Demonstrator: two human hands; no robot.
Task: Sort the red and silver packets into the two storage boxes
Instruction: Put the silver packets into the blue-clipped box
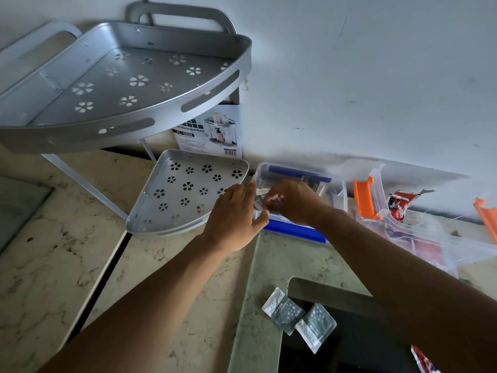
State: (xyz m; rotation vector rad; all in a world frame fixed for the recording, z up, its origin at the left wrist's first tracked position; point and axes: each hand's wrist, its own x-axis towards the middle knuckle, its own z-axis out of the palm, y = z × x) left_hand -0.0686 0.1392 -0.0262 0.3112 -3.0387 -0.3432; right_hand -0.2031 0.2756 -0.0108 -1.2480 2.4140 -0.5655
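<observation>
Silver packets [298,317], two flat foil sachets, lie near on the counter; they look light, limp and slippery, best pinched at an edge. Far, the left hand [236,214] rests spread against the blue-latched box [293,227], while the right hand [293,201] pinches a packet inside.

At centre frame the left hand [233,216] rests flat against the near left corner of a clear storage box with blue latches [337,184], while the right hand [293,201] reaches inside, fingers curled over silver packets there. Right of it stands an orange-latched clear box [382,211] holding a red packet [398,204]. Two silver packets [298,317] lie on the marbled tabletop [67,265] at lower centre.
</observation>
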